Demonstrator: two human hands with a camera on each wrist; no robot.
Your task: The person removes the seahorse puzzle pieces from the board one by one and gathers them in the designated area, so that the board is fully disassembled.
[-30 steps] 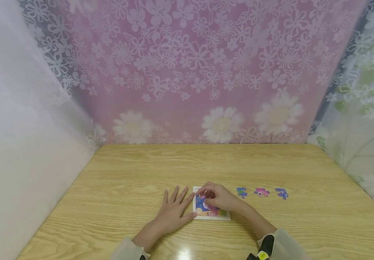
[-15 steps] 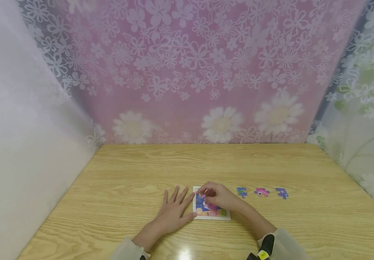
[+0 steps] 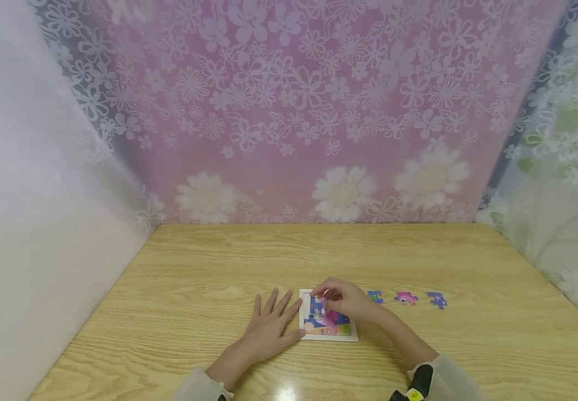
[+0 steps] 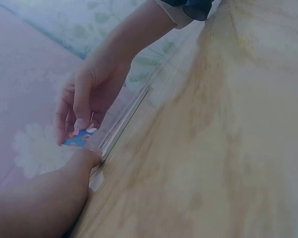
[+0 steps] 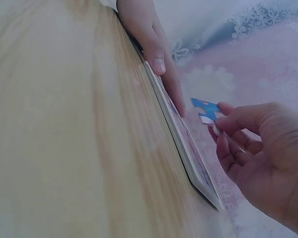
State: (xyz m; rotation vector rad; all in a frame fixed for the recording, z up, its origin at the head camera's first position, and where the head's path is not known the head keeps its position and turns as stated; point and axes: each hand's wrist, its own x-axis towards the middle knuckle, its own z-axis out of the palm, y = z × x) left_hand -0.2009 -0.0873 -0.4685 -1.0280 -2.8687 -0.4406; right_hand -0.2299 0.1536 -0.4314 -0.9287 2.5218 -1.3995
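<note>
A small jigsaw puzzle (image 3: 331,338) with a white frame and a pink and blue picture lies flat on the table. My left hand (image 3: 267,328) rests with straight, spread fingers beside it, thumb and forefinger at the frame's left edge. Above the puzzle my right hand (image 3: 353,303) pinches a blue jigsaw piece (image 5: 206,106) with a white and pink part between thumb and fingers. In the right wrist view the piece is held up, apart from the frame. A pale bare patch shows at the frame's upper left, and the right hand hides the upper right of the picture.
Three loose jigsaw pieces lie in a row to the right: a blue and green one (image 3: 376,296) partly behind the right hand, a pink one with an eye (image 3: 406,299), and a blue-purple one (image 3: 437,301). Flowered curtains (image 3: 289,111) enclose the wooden table (image 3: 208,262).
My right hand has moved slightly right with the jigsaw piece, overlapping the nearest loose piece in the head view. More of the frame's left side shows. The left hand stays in place.
</note>
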